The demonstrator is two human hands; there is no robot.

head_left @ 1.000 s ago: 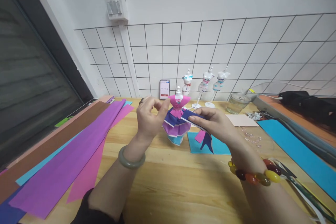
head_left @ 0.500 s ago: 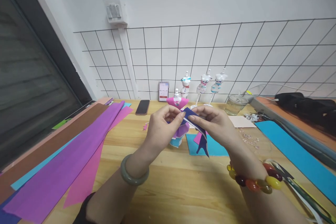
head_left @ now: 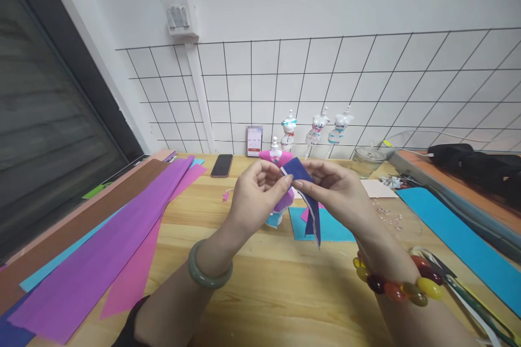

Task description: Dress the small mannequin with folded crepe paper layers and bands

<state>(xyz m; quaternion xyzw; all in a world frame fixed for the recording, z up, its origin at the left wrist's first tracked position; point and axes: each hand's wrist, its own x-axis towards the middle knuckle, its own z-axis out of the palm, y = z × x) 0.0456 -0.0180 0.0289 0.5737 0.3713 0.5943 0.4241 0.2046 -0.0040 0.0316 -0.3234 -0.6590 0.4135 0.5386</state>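
Observation:
A dark blue strip with a pale edge [head_left: 299, 169] is pinched between both hands near the middle of the view, its narrow end hanging down. My left hand [head_left: 260, 192] grips its upper left corner between thumb and fingers. Thumb and fingers of my right hand [head_left: 336, 187] close on it just to the right. Behind the hands stands a small dress form [head_left: 275, 155] with a pink top and a purple and light blue skirt, partly hidden. A light blue sheet [head_left: 337, 227] lies beneath the hanging end, a pink piece on it.
Long purple [head_left: 118, 227], brown and pink strips lie at the left. A phone [head_left: 222, 165] lies flat, and another [head_left: 254, 141] stands upright. Three dress forms [head_left: 317, 129] stand at the back. A glass jar [head_left: 367, 161], a blue strip [head_left: 459, 244] and scissors [head_left: 474, 301] are at the right.
The blue strip has turned, showing more of its wide upper part, and its hanging end looks narrower. Both hands remain in nearly the same place.

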